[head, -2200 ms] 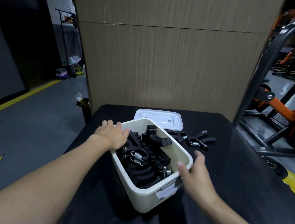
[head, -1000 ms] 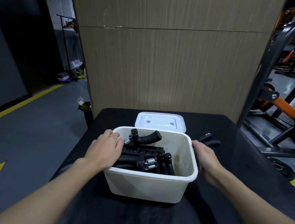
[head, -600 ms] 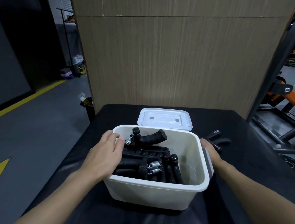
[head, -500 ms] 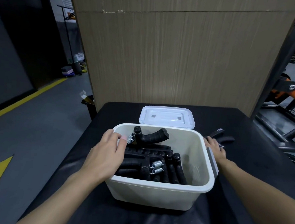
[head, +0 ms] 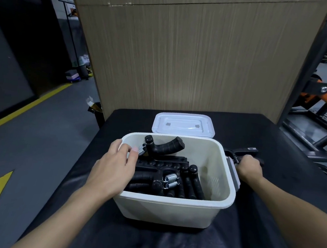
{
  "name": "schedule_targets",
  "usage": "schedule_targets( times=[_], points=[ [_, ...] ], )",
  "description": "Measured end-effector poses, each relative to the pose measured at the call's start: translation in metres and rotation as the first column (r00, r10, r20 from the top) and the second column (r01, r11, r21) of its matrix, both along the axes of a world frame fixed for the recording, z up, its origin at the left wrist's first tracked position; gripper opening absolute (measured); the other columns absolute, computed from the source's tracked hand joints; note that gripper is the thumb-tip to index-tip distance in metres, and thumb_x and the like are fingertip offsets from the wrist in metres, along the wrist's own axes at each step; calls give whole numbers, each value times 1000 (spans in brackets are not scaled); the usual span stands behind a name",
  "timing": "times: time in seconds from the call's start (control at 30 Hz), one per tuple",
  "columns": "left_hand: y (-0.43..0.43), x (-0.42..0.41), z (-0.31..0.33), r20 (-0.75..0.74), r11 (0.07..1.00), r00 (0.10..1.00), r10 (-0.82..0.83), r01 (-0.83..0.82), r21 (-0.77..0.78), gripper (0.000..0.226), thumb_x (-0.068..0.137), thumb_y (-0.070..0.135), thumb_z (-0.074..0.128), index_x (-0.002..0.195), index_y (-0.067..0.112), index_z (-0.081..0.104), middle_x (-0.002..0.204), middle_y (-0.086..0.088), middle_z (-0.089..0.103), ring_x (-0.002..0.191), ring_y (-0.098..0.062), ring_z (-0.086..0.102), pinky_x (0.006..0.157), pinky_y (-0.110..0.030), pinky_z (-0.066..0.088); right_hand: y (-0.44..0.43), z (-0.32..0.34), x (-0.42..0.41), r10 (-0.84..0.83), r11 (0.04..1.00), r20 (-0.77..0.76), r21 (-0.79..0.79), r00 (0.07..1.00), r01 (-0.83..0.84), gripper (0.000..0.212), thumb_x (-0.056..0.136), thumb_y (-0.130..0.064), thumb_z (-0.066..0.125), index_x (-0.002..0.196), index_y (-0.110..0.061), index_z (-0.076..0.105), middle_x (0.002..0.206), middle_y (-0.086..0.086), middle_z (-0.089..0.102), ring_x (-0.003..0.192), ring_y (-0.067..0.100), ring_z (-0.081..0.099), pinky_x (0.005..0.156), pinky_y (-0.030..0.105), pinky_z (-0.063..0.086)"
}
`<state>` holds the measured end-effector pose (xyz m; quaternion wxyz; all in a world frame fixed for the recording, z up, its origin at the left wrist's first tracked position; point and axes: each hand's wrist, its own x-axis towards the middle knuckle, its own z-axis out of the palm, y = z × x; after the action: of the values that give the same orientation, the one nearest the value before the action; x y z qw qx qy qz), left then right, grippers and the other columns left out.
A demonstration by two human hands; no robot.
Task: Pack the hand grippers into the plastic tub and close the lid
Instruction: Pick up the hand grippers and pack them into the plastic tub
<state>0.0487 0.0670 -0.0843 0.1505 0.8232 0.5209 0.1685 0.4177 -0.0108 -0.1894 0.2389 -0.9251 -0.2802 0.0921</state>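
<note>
A cream plastic tub (head: 171, 209) stands on the black table, lid off, with several black hand grippers (head: 166, 175) piled inside; one (head: 162, 147) sticks up at the back left. My left hand (head: 113, 169) rests on the tub's left rim, fingers laid over the edge. To the right of the tub my right hand (head: 248, 168) is curled round loose black hand grippers (head: 245, 151) lying on the table. The white lid (head: 183, 124) lies flat behind the tub.
The black table (head: 268, 222) ends at a wooden panel (head: 184, 56) just behind the lid. Orange and black gym equipment (head: 323, 94) stands to the right. Grey floor with yellow markings (head: 18, 141) drops off at the left edge.
My right hand left the tub's right side and moved back and right onto the loose grippers, closing on them. The left hand stays on the rim.
</note>
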Motion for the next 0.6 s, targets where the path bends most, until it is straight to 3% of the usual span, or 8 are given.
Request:
schedule_targets(
  times=[0.1, 0.23, 0.4, 0.5, 0.6],
  points=[
    [-1, 0, 1, -9, 1000, 1000, 4, -4, -3, 42, 102, 49, 22, 116, 25, 55, 157, 7, 24, 121, -30, 51, 94, -42, 37, -6, 6, -4, -32, 999, -12, 22, 999, 32, 28, 83, -23, 68, 67, -7, 53, 75, 13, 61, 71, 32, 57, 64, 32, 44],
    [-3, 1, 0, -36, 1000, 999, 19, -19, -1, 42, 102, 48, 22, 115, 25, 55, 158, 5, 23, 119, -32, 51, 92, -43, 38, -18, 19, -11, -73, 994, 38, 82, 997, 69, 22, 85, -14, 59, 67, -2, 54, 79, 18, 63, 71, 35, 57, 65, 33, 44],
    [-14, 1, -3, -54, 999, 998, 36, -34, 32, 43, 100, 48, 19, 101, 23, 55, 148, -1, 31, 109, -30, 53, 89, -45, 41, -30, 51, -11, -135, 960, 96, 260, 986, 106, 22, 89, -17, 56, 91, 1, 68, 94, 24, 69, 92, 42, 63, 77, 38, 47],
    [-19, 1, -5, -56, 997, 997, 47, -44, 56, 43, 99, 47, 19, 97, 22, 54, 141, -2, 35, 107, -29, 52, 87, -45, 41, -36, 84, -17, -50, 921, 179, 389, 983, -24, 22, 92, -17, 56, 103, -4, 69, 97, 20, 69, 95, 39, 61, 80, 37, 46],
    [-17, 1, -5, -73, 997, 996, 57, -53, 49, 45, 101, 47, 20, 102, 21, 56, 147, -3, 32, 114, -29, 49, 88, -45, 38, -44, 115, -32, 139, 858, 370, 418, 919, -298, 20, 92, -13, 58, 108, -7, 69, 99, 11, 66, 95, 31, 60, 77, 27, 37]
  ],
)
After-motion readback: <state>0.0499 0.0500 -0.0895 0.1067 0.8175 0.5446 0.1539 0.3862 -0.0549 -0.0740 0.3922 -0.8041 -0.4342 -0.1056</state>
